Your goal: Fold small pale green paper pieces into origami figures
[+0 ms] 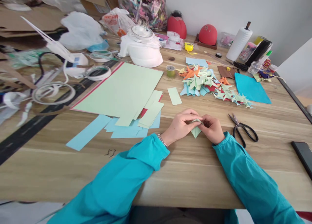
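From where I stand, left hand (183,125) and right hand (212,128) pinch green folded paper (195,132) (partly hidden); apparent step: folding; next move likely requires aligned edges.

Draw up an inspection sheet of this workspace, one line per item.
Surface: wooden tabletop, with dark handwritten marks at left.
Job's things: folded green paper near the middle; a heap of folded paper pieces beyond it; pale green sheet and blue strip to its left; black-handled scissors to its right.
Clutter: tape roll and white plastic bag at left; black phone-like object at the right edge.
Hands: left hand and right hand both pinch the folded green paper.
Cables: dark cord at far left; where it leads cannot be told.
Surroundings: pale wall behind; cardboard at upper left.
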